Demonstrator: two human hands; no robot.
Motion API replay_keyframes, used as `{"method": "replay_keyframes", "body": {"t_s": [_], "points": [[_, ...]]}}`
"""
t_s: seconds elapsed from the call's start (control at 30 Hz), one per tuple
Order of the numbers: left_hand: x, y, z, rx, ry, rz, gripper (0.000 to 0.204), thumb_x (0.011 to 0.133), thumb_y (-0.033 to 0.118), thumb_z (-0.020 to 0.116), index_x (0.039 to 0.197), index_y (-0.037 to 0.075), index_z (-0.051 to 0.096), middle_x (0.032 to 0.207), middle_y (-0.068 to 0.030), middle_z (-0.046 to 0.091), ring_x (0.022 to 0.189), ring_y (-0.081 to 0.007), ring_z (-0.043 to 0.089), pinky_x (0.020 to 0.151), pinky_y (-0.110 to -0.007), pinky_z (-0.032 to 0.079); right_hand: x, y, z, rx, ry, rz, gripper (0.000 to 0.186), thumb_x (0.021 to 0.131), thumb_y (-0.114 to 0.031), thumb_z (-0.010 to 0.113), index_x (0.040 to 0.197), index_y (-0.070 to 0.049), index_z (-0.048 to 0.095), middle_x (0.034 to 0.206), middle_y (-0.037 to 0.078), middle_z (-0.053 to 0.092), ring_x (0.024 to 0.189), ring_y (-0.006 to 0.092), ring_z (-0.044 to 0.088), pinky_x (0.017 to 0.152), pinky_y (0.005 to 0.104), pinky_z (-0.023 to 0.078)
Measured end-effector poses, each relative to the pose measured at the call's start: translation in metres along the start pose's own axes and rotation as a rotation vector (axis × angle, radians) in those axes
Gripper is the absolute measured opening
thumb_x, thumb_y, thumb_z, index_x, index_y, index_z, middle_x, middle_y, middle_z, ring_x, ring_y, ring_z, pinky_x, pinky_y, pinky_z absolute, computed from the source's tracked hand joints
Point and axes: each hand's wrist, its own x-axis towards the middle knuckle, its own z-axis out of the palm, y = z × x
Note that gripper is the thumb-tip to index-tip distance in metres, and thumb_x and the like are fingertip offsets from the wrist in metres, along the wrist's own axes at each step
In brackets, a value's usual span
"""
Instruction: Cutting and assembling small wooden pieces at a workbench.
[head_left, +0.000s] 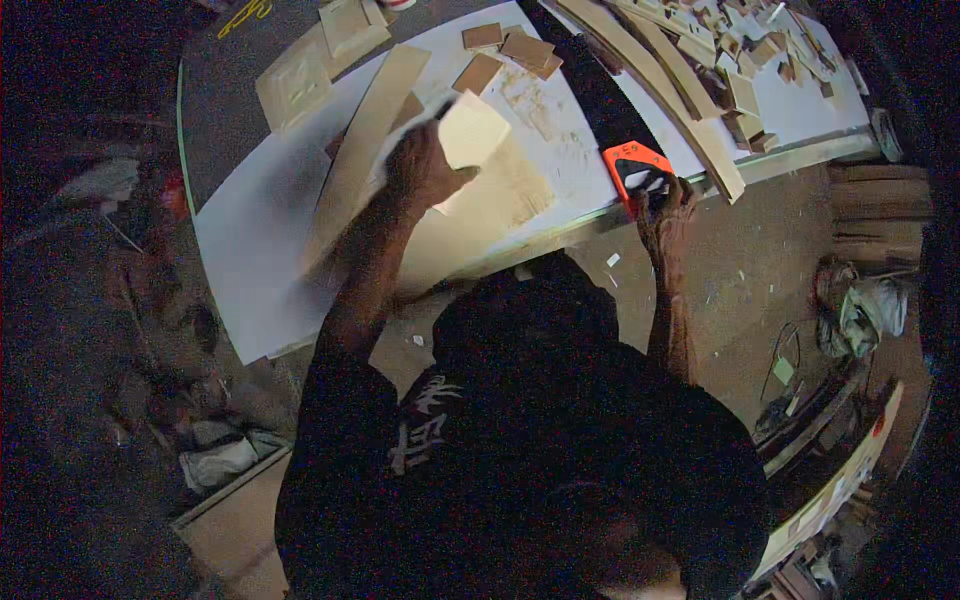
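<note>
My left hand (420,170) is over the white work surface, its thumb and fingers around the edge of a small pale wood piece (478,128). Some of its fingers are blurred or hidden. Beneath that piece lies a wider thin wooden board (510,190), reaching toward the near table edge. At the table's front edge, my right hand (665,205) grips the orange-and-black handle of a handsaw (638,158). Its blade cannot be made out against the dark strip beyond. A long wooden plank (375,130) runs alongside my left forearm.
Several brown wood pieces (482,72) lie beyond my left hand. Pale panels (297,85) rest at the far left. Long wood strips (670,80) and a heap of offcuts (745,80) cover the right side. Scraps dot the floor (735,270).
</note>
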Motion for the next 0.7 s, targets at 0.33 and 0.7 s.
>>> {"method": "replay_keyframes", "body": {"t_s": [0.33, 0.7], "points": [[0.064, -0.007, -0.035, 0.137, -0.037, -0.227, 0.094, 0.068, 0.049, 0.081, 0.131, -0.004, 0.037, 0.125, -0.0306, 0.053, 0.116, -0.0431, 0.054, 0.098, -0.049, 0.045, 0.009, -0.013, -0.018, 0.086, -0.233, 0.327, 0.080, 0.082, -0.048, 0.071, 0.139, -0.002, 0.041, 0.128, 0.029, 0.048, 0.122, 0.0439, 0.045, 0.096, 0.0536, 0.043], [0.045, -0.013, -0.060, 0.150, -0.113, -0.093, 0.114, 0.061, 0.054, 0.083, 0.139, -0.008, 0.027, 0.119, -0.0316, 0.056, 0.110, -0.0432, 0.058, 0.094, -0.048, 0.049, 0.048, -0.076, 0.004, 0.158, 0.061, -0.203, 0.065, 0.075, -0.028, 0.077, 0.129, -0.005, 0.051, 0.127, 0.023, 0.049, 0.114, 0.0405, 0.051, 0.095, 0.0480, 0.045]]}}
